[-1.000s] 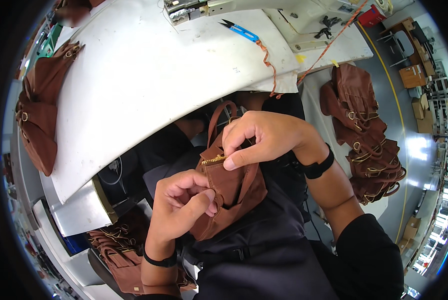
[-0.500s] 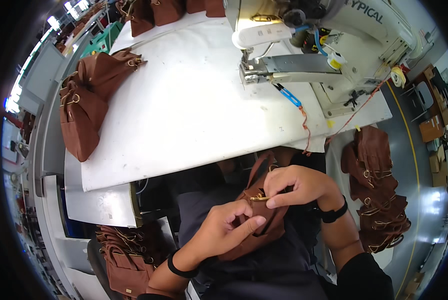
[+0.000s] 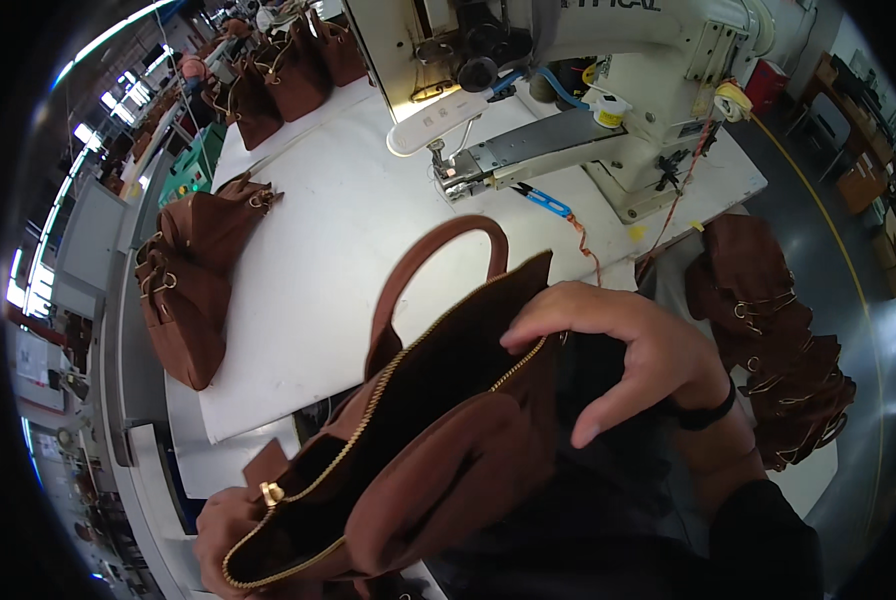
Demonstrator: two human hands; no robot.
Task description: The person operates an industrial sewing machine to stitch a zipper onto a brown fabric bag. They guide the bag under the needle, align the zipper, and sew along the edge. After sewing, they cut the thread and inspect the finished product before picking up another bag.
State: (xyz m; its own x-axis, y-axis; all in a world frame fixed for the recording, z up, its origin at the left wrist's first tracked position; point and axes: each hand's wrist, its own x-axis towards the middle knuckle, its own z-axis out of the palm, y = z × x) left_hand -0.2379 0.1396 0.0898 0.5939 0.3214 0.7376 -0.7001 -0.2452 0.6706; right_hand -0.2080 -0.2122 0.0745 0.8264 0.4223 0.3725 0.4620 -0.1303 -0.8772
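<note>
A brown handbag (image 3: 528, 440) with a gold-toothed zipper (image 3: 373, 410) is held up in front of me, its mouth unzipped and its dark lining showing. One looped handle (image 3: 408, 265) stands up on the far side; another hangs down the near side. At the bag's left end, beside the gold zipper slider (image 3: 271, 493), my left hand (image 3: 223, 530) grips the bag, its fingers partly hidden. My right hand (image 3: 648, 350) is at the right end, fingertips over the bag's mouth and thumb spread well apart outside it.
Beyond the bag stands a white worktable (image 3: 318, 250) with an industrial sewing machine (image 3: 658, 130) and blue thread snips (image 3: 543, 200). Another brown bag (image 3: 188, 290) lies on its left side, with several more at the back. More brown bags (image 3: 768, 330) are piled on the right.
The bag has come up from my lap toward the table and now shows its mouth wide. My left hand has moved left to its end; my right hand's pinch at the zipper has opened.
</note>
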